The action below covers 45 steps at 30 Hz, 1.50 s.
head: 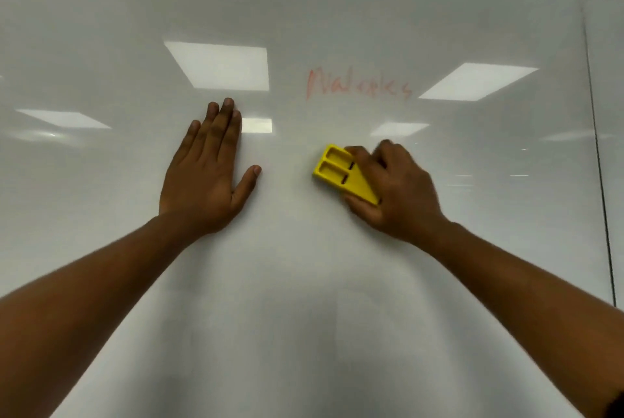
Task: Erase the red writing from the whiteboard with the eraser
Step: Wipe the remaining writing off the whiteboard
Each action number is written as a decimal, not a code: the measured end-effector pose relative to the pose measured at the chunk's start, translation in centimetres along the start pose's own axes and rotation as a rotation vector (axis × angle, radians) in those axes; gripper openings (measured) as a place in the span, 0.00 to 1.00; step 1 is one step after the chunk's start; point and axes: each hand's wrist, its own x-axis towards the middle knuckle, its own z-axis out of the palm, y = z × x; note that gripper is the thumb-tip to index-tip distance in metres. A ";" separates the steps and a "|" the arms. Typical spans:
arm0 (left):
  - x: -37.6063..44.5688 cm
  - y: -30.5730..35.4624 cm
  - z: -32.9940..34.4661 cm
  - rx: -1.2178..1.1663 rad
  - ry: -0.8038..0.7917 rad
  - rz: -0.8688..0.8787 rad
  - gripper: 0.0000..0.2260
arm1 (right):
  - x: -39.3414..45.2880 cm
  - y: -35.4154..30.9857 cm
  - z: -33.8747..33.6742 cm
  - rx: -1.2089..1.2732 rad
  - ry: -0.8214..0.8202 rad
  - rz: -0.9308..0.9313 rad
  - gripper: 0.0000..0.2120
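A word in faint red writing point(359, 86) stands on the glossy whiteboard point(304, 282), above and between my hands. My right hand point(391, 188) grips a yellow eraser point(341, 172) against the board, thumb under it and fingers curled over its right end. The eraser sits well below the red writing, apart from it. My left hand point(209, 171) lies flat on the board with straight fingers, to the left of the eraser and lower left of the writing.
Ceiling light reflections point(223, 64) shine on the board around the writing. A dark vertical seam point(597, 147) runs down the board's right side, with another panel beyond it.
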 end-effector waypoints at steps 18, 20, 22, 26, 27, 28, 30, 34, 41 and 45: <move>0.0 0.2 0.5 0.011 0.035 -0.011 0.37 | 7.5 9.1 -1.6 -0.015 0.195 0.666 0.31; 0.0 0.2 0.5 0.007 0.040 -0.006 0.37 | 7.8 6.9 -0.9 -0.058 0.172 0.518 0.32; 0.0 0.2 0.5 0.011 0.049 -0.002 0.37 | 7.2 6.1 -0.8 -0.067 0.084 0.295 0.33; 0.0 0.1 0.6 0.017 0.052 -0.005 0.37 | 8.6 7.8 -1.8 -0.072 0.127 0.515 0.32; 0.0 0.2 0.6 0.016 0.053 -0.005 0.37 | 9.0 7.4 -1.6 -0.046 0.163 0.616 0.32; 0.1 0.2 0.5 0.015 0.056 -0.005 0.37 | 9.2 6.5 -1.3 -0.036 0.179 0.642 0.32; 0.1 0.2 0.5 0.012 0.053 -0.005 0.37 | 8.8 4.9 -0.7 -0.058 0.143 0.477 0.32; 0.0 0.2 0.6 0.014 0.060 -0.013 0.37 | 9.0 6.7 -1.6 -0.095 0.057 0.302 0.33; 0.0 0.3 0.6 0.013 0.060 -0.013 0.36 | 10.4 3.5 -0.2 -0.045 0.108 0.343 0.32; 0.0 0.3 0.6 0.017 0.058 -0.016 0.36 | 11.9 5.4 -1.0 -0.051 0.095 0.417 0.33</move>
